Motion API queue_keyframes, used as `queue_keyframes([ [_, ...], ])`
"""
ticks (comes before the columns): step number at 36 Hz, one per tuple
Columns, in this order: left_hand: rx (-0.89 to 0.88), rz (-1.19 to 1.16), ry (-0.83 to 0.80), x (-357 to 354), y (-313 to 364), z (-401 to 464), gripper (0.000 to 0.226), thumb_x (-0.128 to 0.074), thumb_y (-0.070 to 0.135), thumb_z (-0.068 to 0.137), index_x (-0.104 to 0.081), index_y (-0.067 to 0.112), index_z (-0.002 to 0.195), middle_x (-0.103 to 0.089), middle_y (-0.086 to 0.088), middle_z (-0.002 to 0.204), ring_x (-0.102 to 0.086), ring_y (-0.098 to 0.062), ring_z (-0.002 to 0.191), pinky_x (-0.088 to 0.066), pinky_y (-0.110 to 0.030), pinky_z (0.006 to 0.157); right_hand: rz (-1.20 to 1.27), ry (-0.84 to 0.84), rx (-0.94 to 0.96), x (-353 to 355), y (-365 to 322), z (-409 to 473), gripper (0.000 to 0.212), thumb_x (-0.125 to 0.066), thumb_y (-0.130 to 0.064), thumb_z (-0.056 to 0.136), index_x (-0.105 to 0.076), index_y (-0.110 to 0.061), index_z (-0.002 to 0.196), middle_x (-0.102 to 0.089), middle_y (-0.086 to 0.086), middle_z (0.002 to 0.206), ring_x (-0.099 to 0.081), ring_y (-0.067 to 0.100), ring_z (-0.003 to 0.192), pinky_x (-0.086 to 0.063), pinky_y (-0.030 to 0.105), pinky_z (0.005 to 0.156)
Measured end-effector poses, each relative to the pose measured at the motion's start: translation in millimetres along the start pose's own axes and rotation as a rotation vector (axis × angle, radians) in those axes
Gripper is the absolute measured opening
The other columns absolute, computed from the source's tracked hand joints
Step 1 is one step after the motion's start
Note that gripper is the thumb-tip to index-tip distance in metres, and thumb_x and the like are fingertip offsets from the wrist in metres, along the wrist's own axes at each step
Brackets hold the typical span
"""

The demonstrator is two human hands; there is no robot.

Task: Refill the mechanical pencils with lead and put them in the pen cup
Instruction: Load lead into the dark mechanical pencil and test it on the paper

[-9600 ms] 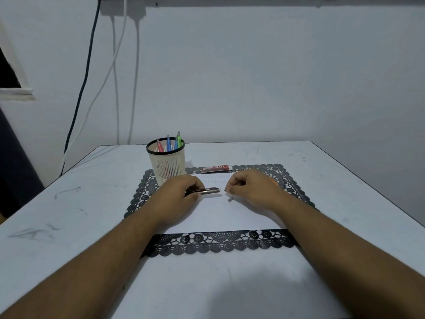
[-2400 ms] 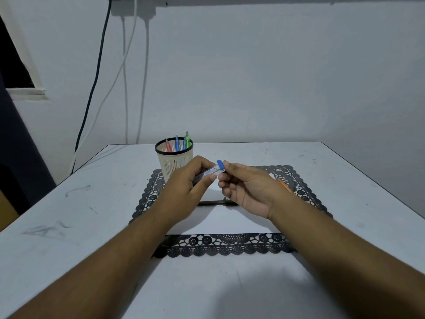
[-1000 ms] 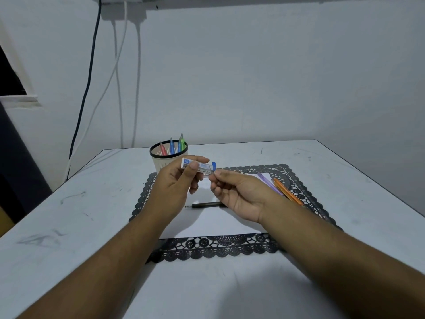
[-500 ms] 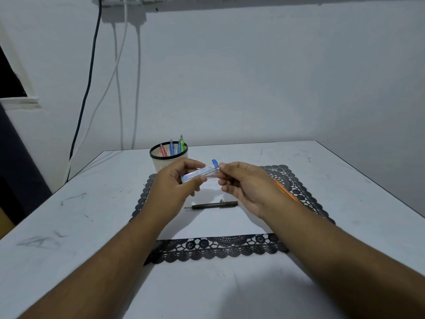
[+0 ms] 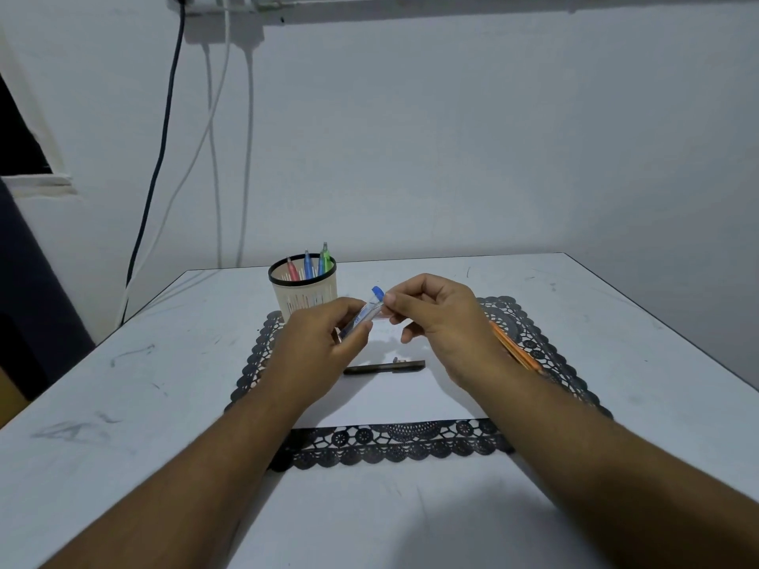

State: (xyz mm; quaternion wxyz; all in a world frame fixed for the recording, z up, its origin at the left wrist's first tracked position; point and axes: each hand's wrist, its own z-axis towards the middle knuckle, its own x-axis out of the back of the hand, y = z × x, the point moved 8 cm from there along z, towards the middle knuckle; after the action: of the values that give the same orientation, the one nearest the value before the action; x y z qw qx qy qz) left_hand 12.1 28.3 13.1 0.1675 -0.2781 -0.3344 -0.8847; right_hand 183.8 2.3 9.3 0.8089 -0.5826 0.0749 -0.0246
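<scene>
Holding a clear lead tube (image 5: pixel 363 316) tilted, blue cap (image 5: pixel 378 292) uppermost, the left hand (image 5: pixel 318 351) grips its lower half with curled fingers and thumb, raised above the tabletop (image 5: pixel 123 404). The right hand (image 5: pixel 441 326), just beside it, pinches at the capped end with thumb and forefinger, the remaining fingers loosely curled; whether the cap is already loosened cannot be told. Judgement: the step in hand is opening the lead tube to draw out a lead. Below and between the two hands a dark mechanical pencil (image 5: pixel 384 366) lies flat on white paper (image 5: pixel 390 400) over a black lace mat (image 5: pixel 394 443), untouched, evidently the one awaiting refill. An orange pencil (image 5: pixel 515 351) lies partly hidden behind the right wrist, not in any grip. Beyond the left hand, well clear of it, stands the pen cup (image 5: pixel 303 291), with red, blue and green pencils (image 5: pixel 309 265) upright inside, presumably already finished. The next move calls for freeing the cap without spilling the contents, then tipping out a single lead while the tube stays steady, and a fine pinch, since thin lead is likely to snap under pressure. The dark pencil must then be picked up with its filling end exposed.
</scene>
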Motion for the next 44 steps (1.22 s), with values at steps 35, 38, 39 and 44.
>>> queue_keyframes([
  [35,0.253,-0.219,0.114,-7,-20,-3,0.039,-0.072,0.031,0.094,-0.062,0.039,0.130,-0.076,0.013,0.090,-0.075,-0.012,0.081,-0.061,-0.048,0.079,0.377,0.156,-0.104,22,5,9,0.006,-0.064,-0.002,0.099,-0.070,-0.001,0.097,-0.070,0.012,0.081,-0.070,0.021,0.071,-0.060,0.027,0.061],
  [38,0.246,-0.216,0.126,-8,-20,-3,0.036,-0.071,0.029,0.094,-0.062,0.041,0.127,-0.075,0.013,0.088,-0.075,-0.012,0.080,-0.061,-0.047,0.077,0.378,0.166,-0.110,24,7,11,0.006,-0.064,-0.001,0.099,-0.070,0.000,0.098,-0.070,0.011,0.080,-0.068,0.020,0.070,-0.060,0.027,0.063],
  [39,0.236,-0.225,0.128,-8,-18,-2,0.036,-0.071,0.028,0.095,-0.062,0.043,0.126,-0.075,0.012,0.088,-0.075,-0.013,0.080,-0.061,-0.047,0.077,0.376,0.169,-0.113,24,8,11,0.006,-0.064,-0.001,0.099,-0.070,0.000,0.099,-0.070,0.011,0.080,-0.068,0.020,0.070,-0.060,0.027,0.064],
  [44,0.221,-0.239,0.129,-10,-19,-1,0.038,-0.071,0.024,0.095,-0.063,0.043,0.126,-0.076,0.009,0.087,-0.075,-0.016,0.080,-0.061,-0.051,0.077,0.352,0.181,-0.136,26,11,12,0.006,-0.067,-0.003,0.098,-0.072,-0.002,0.098,-0.071,0.011,0.082,-0.068,0.020,0.072,-0.060,0.028,0.065],
])
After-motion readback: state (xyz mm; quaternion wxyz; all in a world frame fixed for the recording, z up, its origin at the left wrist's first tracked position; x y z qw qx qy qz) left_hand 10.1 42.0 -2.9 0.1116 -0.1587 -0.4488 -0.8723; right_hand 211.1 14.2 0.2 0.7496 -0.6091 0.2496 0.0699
